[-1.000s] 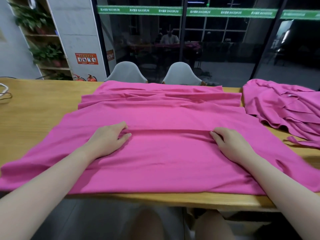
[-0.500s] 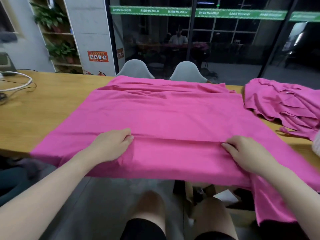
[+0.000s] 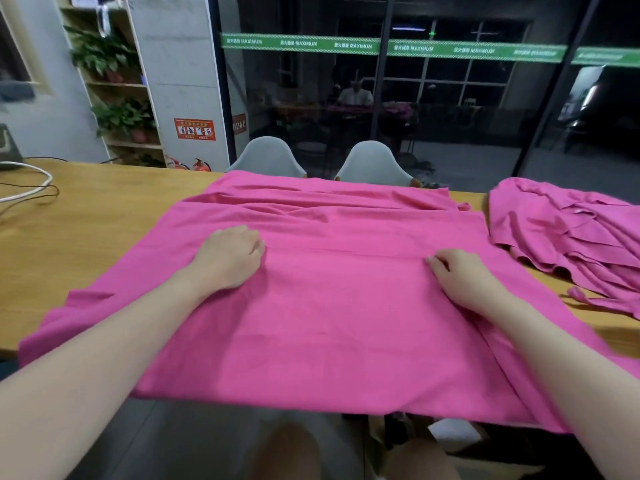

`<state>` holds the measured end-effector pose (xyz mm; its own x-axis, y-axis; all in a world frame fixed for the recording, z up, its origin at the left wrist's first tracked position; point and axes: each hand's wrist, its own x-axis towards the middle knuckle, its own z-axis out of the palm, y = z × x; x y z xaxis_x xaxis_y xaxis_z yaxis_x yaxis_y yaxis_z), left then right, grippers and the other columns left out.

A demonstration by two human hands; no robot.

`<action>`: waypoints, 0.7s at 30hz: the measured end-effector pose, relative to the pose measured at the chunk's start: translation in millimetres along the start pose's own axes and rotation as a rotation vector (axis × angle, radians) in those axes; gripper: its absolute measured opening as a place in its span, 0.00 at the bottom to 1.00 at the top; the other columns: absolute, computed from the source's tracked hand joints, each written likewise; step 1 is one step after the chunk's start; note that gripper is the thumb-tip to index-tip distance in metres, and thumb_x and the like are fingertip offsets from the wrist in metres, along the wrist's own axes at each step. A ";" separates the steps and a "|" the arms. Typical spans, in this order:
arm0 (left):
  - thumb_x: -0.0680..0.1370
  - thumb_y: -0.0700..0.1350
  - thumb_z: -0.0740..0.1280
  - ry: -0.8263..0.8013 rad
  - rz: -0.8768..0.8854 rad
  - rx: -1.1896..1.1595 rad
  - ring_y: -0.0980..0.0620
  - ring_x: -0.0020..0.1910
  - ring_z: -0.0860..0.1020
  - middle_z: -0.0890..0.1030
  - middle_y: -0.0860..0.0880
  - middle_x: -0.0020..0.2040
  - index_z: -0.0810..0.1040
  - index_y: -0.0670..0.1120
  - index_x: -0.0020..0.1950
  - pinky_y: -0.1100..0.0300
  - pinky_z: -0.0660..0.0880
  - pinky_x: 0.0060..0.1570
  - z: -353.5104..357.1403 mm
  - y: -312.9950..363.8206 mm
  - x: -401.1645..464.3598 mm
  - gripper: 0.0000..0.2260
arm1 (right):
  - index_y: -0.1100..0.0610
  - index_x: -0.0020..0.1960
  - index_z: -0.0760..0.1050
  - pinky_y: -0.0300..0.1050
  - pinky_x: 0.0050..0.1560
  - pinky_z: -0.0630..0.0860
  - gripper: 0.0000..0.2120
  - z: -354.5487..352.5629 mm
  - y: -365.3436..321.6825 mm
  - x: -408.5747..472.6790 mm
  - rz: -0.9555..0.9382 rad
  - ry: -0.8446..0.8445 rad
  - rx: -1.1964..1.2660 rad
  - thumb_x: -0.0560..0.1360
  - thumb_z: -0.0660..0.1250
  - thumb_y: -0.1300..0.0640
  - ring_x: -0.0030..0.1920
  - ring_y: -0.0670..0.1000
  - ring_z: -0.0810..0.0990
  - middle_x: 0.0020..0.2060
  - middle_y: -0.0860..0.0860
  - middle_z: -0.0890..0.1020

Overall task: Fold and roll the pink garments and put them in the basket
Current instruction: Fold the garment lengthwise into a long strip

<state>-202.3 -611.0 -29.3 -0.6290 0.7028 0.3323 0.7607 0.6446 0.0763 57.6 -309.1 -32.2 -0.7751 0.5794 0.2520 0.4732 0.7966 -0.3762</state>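
Observation:
A large pink garment (image 3: 346, 306) lies spread over the wooden table (image 3: 90, 223), and its near edge hangs off the table's front over my knees. A straight crease runs across the cloth between my hands. My left hand (image 3: 230, 258) pinches the crease at its left end with curled fingers. At the crease's right end my right hand (image 3: 460, 277) pinches it too. A pile of further pink garments (image 3: 571, 237) lies rumpled at the table's right. No basket is in view.
Two grey chairs (image 3: 268, 155) (image 3: 372, 161) stand behind the table's far edge, before a dark glass wall. White and black cables (image 3: 27, 190) lie at the table's far left. A shelf with plants (image 3: 114, 98) stands at the back left.
Both hands first drew the garment toward me so its near edge slid off the table. They have since carried the pinched crease away from me, up over the cloth.

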 end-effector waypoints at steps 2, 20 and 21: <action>0.85 0.48 0.56 -0.059 0.031 0.003 0.39 0.53 0.78 0.79 0.42 0.50 0.73 0.45 0.46 0.46 0.72 0.54 12.7 -4.0 10.4 0.12 | 0.48 0.36 0.69 0.56 0.46 0.75 0.17 7.7 6.1 12.3 -0.072 -0.017 -0.070 0.83 0.60 0.48 0.47 0.63 0.80 0.43 0.57 0.84; 0.85 0.52 0.57 -0.071 0.112 -0.126 0.44 0.41 0.73 0.70 0.55 0.36 0.63 0.51 0.38 0.49 0.68 0.41 50.8 -24.4 6.9 0.16 | 0.52 0.42 0.72 0.55 0.41 0.74 0.12 34.4 42.0 17.2 -0.180 0.041 0.025 0.82 0.62 0.48 0.39 0.59 0.77 0.33 0.46 0.77; 0.85 0.52 0.57 -0.075 0.117 -0.127 0.44 0.41 0.74 0.70 0.54 0.36 0.63 0.51 0.38 0.49 0.69 0.41 49.2 -23.9 3.3 0.16 | 0.52 0.42 0.72 0.55 0.41 0.73 0.12 34.0 42.3 13.5 -0.177 0.040 0.033 0.82 0.62 0.48 0.39 0.58 0.77 0.33 0.47 0.77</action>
<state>-230.5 -609.3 -76.2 -0.5418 0.7941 0.2755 0.8404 0.5177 0.1605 52.9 -273.5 -75.0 -0.8274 0.4377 0.3520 0.3162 0.8809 -0.3521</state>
